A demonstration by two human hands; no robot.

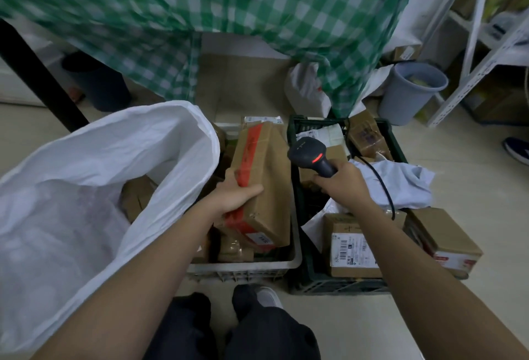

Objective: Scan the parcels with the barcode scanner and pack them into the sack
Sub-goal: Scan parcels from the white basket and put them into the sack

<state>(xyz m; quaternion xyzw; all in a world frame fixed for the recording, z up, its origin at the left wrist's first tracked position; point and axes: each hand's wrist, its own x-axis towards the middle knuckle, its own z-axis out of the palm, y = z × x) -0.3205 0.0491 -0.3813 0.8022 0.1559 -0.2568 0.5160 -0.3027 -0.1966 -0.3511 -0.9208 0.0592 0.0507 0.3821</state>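
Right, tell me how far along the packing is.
Done: some boxes already sit inside the white sack. In hand: left hand holds a long box, right hand the scanner. Left: parcels fill both the white crate and green crate.

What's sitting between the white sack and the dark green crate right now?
In the head view, the white crate stands between the white sack and dark green crate, with the left hand holding a long cardboard parcel above it.

Brown cardboard parcel (262,185) with a red-orange tape stripe in my left hand (233,196). Scanner (310,156) dark grey, red light glowing. Sack (120,153) white. Cloth (229,16) green-white check. Crates: one white (243,269), one dark green (315,285). Bin (412,93) grey-blue.
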